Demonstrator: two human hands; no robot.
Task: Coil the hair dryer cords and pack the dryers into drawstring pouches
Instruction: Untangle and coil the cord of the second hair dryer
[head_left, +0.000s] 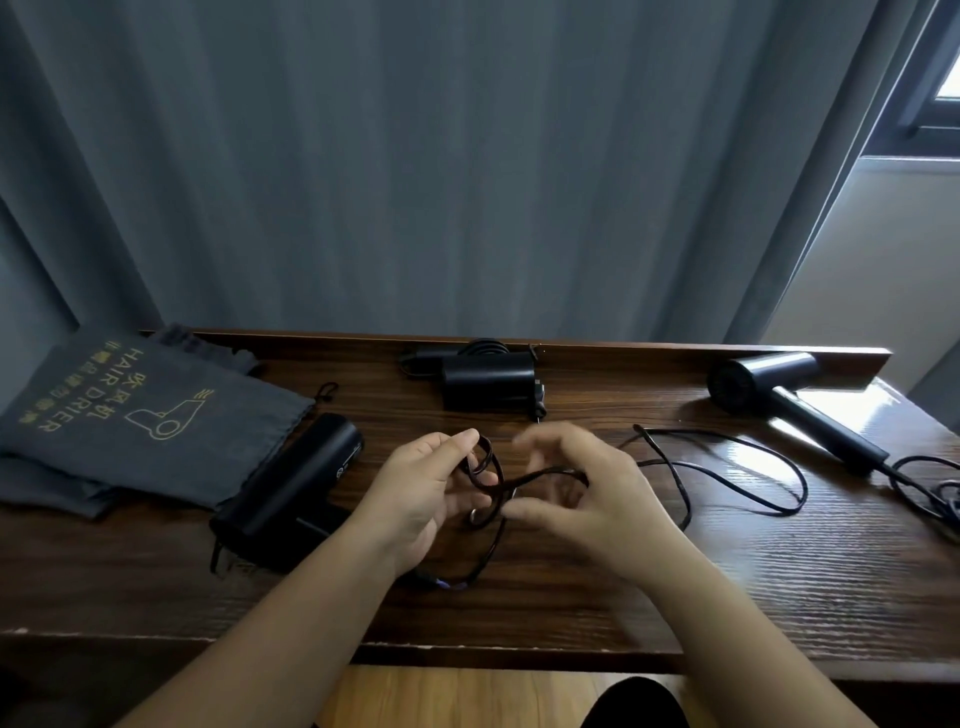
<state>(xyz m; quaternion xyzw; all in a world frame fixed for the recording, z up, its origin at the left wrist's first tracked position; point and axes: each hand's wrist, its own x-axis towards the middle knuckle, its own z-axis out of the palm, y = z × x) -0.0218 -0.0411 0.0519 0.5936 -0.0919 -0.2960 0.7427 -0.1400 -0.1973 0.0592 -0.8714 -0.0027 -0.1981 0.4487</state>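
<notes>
The thin black power cord (675, 467) is mid-coil over the dark wood-grain table (727, 571): 2 small loops pinched in the left hand (421, 493), thumb & fingers curled round them. The right hand (587, 488) is curled round the next stretch of cord, fingers blurred, so grip prob. loose. The slack trails right across the tabletop. The black hair dryer w/ cylindrical barrel (291, 483) lies just left of the hands, beside the grey fabric drawstring pouch w/ gold print (140, 410). A 2nd black dryer (488, 379) sits at the back edge, a 3rd (779, 395) far right. Grey curtain (467, 156) behind.
</notes>
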